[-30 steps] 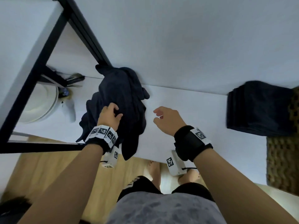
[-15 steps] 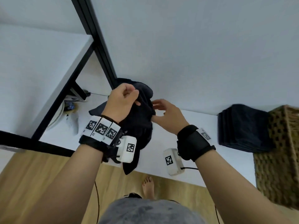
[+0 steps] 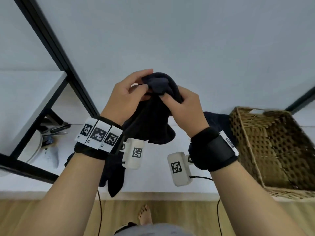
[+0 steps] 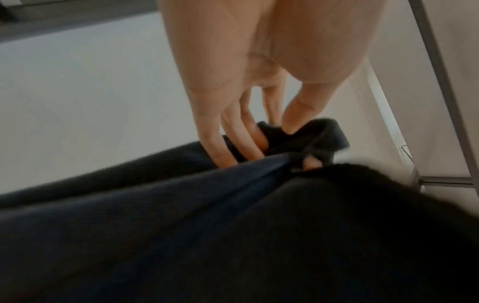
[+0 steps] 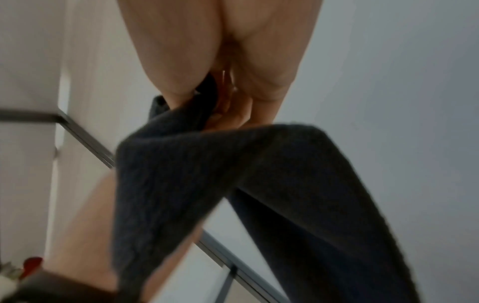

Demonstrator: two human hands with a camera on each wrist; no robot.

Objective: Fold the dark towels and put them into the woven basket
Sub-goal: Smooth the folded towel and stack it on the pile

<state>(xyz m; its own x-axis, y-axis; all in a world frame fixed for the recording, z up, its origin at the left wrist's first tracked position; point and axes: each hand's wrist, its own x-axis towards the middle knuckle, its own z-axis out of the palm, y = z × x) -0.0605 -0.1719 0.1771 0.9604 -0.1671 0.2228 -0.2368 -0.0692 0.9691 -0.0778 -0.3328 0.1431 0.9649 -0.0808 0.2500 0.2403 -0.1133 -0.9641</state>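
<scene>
Holding a crumpled towel up over the table, both hands work at its top edge. My left hand pinches a corner between thumb and fingertips; my right hand curls round the bunched cloth at 3 o'clock of the left. Most of the towel hangs loose between my wrists, unfolded. At 3 o'clock on the table stands the basket, tipped so its mouth shows, and I see no towels inside. A dark stack lies just beside it at 9 o'clock, seemingly folded already. Judging by this, folding is partly done; this towel needs spreading and folding, then everything goes into the basket.
</scene>
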